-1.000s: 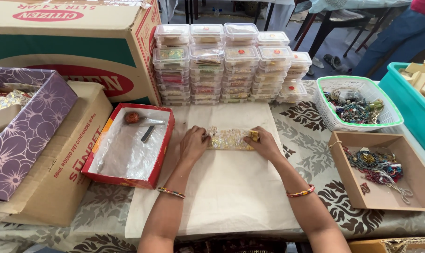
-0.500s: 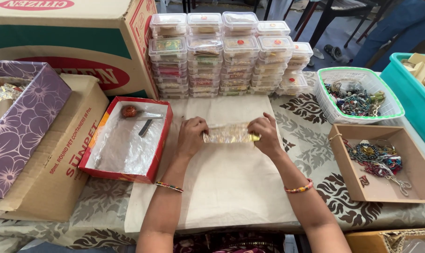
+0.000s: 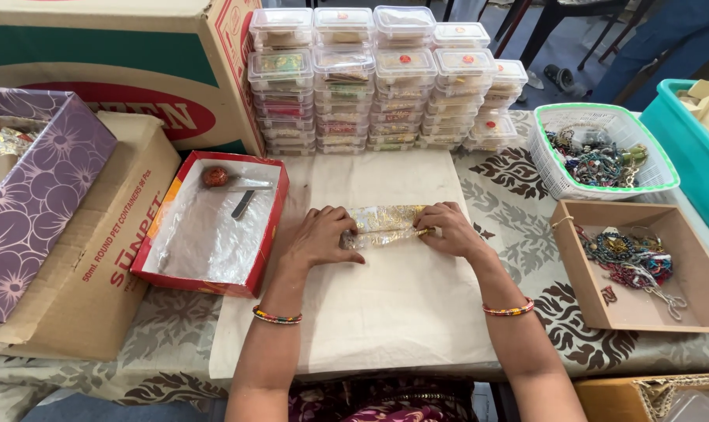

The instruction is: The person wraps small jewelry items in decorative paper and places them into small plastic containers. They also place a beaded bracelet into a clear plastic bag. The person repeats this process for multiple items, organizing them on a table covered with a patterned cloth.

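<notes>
Hands: we see the left hand (image 3: 321,238) and right hand (image 3: 447,229) each pinching one end of a small clear packet (image 3: 386,227) with gold and red contents, fingers closed on it.
Packet: it lies flat on a cream cloth (image 3: 370,312) in the middle of the tabletop (image 3: 542,234), between the two hands.
Left of the hands: a red tray (image 3: 272,234) lined with clear film, just beside the left hand; in it we see a small round red-brown thing (image 3: 214,177) and a dark stick (image 3: 243,204).
Further left: a cardboard box (image 3: 96,258) lying flat, with a purple flowered box (image 3: 34,203) on it.
Behind the packet: stacks of clear lidded tubs (image 3: 378,86), well apart from the hands.
Right: a white basket with a green rim (image 3: 605,117) holding tangled beads; nearer, an open brown box (image 3: 683,266) with more beads and chains.
Far right: a teal bin (image 3: 687,133).
</notes>
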